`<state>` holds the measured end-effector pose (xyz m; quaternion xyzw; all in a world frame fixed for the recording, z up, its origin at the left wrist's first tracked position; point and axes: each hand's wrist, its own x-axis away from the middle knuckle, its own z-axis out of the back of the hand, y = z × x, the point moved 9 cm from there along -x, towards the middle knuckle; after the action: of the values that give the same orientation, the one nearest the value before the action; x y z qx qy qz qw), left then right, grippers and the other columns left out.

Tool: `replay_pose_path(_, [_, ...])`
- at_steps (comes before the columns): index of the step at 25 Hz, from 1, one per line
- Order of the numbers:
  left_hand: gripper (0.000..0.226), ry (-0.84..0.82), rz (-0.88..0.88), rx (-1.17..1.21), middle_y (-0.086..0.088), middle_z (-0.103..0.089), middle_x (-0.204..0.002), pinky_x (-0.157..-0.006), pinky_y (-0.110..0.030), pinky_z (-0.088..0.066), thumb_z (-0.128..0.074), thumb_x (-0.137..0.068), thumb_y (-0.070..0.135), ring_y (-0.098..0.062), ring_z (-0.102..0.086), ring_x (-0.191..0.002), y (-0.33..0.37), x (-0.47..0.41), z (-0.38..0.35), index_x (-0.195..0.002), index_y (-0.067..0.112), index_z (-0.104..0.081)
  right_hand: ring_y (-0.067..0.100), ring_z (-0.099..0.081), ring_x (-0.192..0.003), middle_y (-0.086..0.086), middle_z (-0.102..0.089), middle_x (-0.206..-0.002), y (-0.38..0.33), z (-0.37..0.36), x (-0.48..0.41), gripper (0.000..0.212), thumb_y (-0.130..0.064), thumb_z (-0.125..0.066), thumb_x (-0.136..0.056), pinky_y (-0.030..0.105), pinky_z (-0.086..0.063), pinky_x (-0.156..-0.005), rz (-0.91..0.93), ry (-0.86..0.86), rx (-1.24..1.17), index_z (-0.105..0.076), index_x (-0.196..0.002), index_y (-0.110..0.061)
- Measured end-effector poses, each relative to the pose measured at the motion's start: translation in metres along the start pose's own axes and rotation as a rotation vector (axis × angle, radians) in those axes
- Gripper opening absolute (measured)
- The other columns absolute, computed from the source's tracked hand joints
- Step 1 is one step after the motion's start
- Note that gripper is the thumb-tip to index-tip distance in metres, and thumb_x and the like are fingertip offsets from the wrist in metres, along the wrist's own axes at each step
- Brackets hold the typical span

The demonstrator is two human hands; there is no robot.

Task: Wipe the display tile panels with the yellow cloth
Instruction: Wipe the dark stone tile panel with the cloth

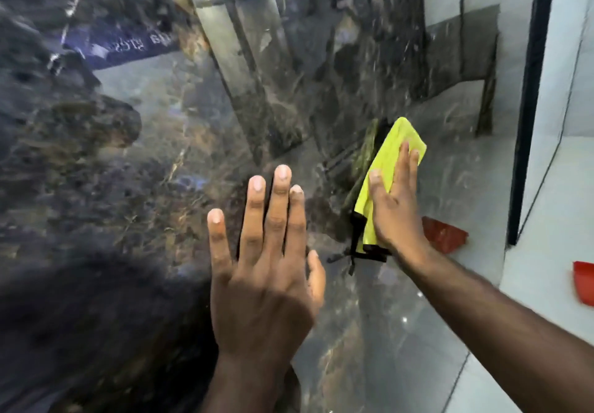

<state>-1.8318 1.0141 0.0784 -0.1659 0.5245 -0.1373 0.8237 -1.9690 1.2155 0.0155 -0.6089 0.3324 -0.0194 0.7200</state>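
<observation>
Right hand (393,200) is spread flat with straight fingers, pressing the yellow cloth (390,155) onto the dark glossy tile panel (160,155) rather than gripping it. The cloth sits under its palm and fingers, with a black-edged corner hanging below. Just left of it, the left hand (260,268) is also flat on the panel, open, holding nothing. Two worries: with no real grip the cloth could slip out and drop, and that bare palm will probably leave fresh smudges.

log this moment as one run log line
step: wipe | right hand: flat, pressing yellow cloth on dark tile panel | left hand: flat against panel, no cloth
</observation>
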Motion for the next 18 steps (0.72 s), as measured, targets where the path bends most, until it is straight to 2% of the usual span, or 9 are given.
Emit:
replay_pose_path(5, [0.081, 0.032, 0.101, 0.048, -0.005, -0.020, -0.182, -0.133, -0.062, 0.010, -0.063, -0.095, 0.045, -0.029, -0.009, -0.169, 0.023, -0.020, -0.015, -0.168, 0.017, -0.041, 0.020, 0.013, -0.165, -0.005, 0.014, -0.178, -0.039, -0.009, 0.015, 0.072, -0.031, -0.048, -0.114, 0.045, 0.003, -0.135, 0.571, -0.155, 0.212, -0.005, -0.171, -0.027])
replay_pose_path(6, [0.081, 0.023, 0.087, 0.050, -0.005, -0.018, -0.182, -0.133, -0.061, 0.010, -0.062, -0.096, 0.044, -0.029, -0.009, -0.169, 0.029, -0.027, -0.018, -0.169, 0.016, -0.041, 0.018, 0.014, -0.165, -0.005, 0.015, -0.178, -0.022, -0.002, 0.001, 0.071, -0.033, -0.047, -0.114, 0.045, 0.003, -0.135, 0.511, -0.144, 0.198, -0.004, -0.170, -0.029])
replay_pose_path(9, [0.080, -0.002, 0.037, 0.060, -0.005, -0.016, -0.183, -0.134, -0.059, 0.007, -0.063, -0.095, 0.043, -0.027, -0.009, -0.169, 0.058, -0.050, -0.032, -0.168, 0.016, -0.043, 0.011, 0.012, -0.163, -0.004, 0.016, -0.178, 0.032, 0.029, -0.063, 0.073, -0.035, -0.046, -0.114, 0.048, 0.000, -0.135, -0.011, -0.023, -0.011, -0.001, -0.171, -0.033])
replay_pose_path(10, [0.082, -0.008, 0.039, 0.060, -0.004, -0.015, -0.183, -0.134, -0.059, 0.007, -0.064, -0.094, 0.043, -0.027, -0.009, -0.170, 0.070, -0.057, -0.039, -0.168, 0.016, -0.043, 0.014, 0.013, -0.164, -0.005, 0.017, -0.177, 0.028, 0.032, -0.069, 0.073, -0.034, -0.047, -0.114, 0.048, 0.000, -0.135, 0.020, -0.045, 0.018, -0.001, -0.171, -0.034])
replay_pose_path(13, [0.087, -0.009, 0.071, 0.074, -0.005, -0.018, -0.182, -0.135, -0.061, 0.003, -0.068, -0.093, 0.043, -0.027, -0.011, -0.170, 0.101, -0.081, -0.063, -0.169, 0.013, -0.038, 0.021, 0.015, -0.165, -0.009, 0.015, -0.178, 0.014, 0.033, -0.059, 0.071, -0.030, -0.052, -0.113, 0.042, 0.001, -0.135, 0.549, -0.224, 0.161, -0.009, -0.171, -0.030])
replay_pose_path(14, [0.089, -0.021, 0.075, 0.072, -0.005, -0.018, -0.182, -0.134, -0.061, 0.002, -0.069, -0.093, 0.042, -0.028, -0.011, -0.170, 0.116, -0.090, -0.072, -0.170, 0.012, -0.037, 0.022, 0.013, -0.165, -0.008, 0.012, -0.178, 0.028, 0.045, -0.072, 0.070, -0.029, -0.053, -0.113, 0.044, 0.000, -0.135, 0.612, -0.229, 0.189, -0.012, -0.170, -0.029])
replay_pose_path(15, [0.090, -0.041, 0.073, 0.065, -0.005, -0.018, -0.182, -0.135, -0.061, 0.001, -0.070, -0.092, 0.042, -0.027, -0.010, -0.170, 0.132, -0.099, -0.081, -0.170, 0.012, -0.036, 0.021, 0.012, -0.165, -0.007, 0.011, -0.179, 0.054, 0.060, -0.099, 0.071, -0.028, -0.052, -0.113, 0.046, -0.001, -0.134, 0.501, -0.192, 0.171, -0.012, -0.170, -0.030])
replay_pose_path(17, [0.092, -0.076, 0.059, 0.051, -0.004, -0.016, -0.183, -0.134, -0.062, 0.001, -0.074, -0.090, 0.042, -0.028, -0.008, -0.170, 0.162, -0.115, -0.100, -0.170, 0.016, -0.037, 0.018, 0.010, -0.165, -0.011, 0.012, -0.178, 0.099, 0.087, -0.150, 0.074, -0.028, -0.052, -0.113, 0.051, -0.003, -0.134, 0.056, -0.094, 0.009, -0.007, -0.170, -0.037])
replay_pose_path(18, [0.091, -0.088, 0.055, 0.035, -0.004, -0.016, -0.183, -0.133, -0.065, 0.002, -0.075, -0.090, 0.041, -0.029, -0.008, -0.170, 0.175, -0.123, -0.108, -0.170, 0.020, -0.039, 0.018, 0.009, -0.165, -0.013, 0.012, -0.178, 0.109, 0.094, -0.163, 0.075, -0.029, -0.052, -0.112, 0.051, -0.004, -0.134, -0.013, -0.085, 0.006, -0.006, -0.170, -0.040])
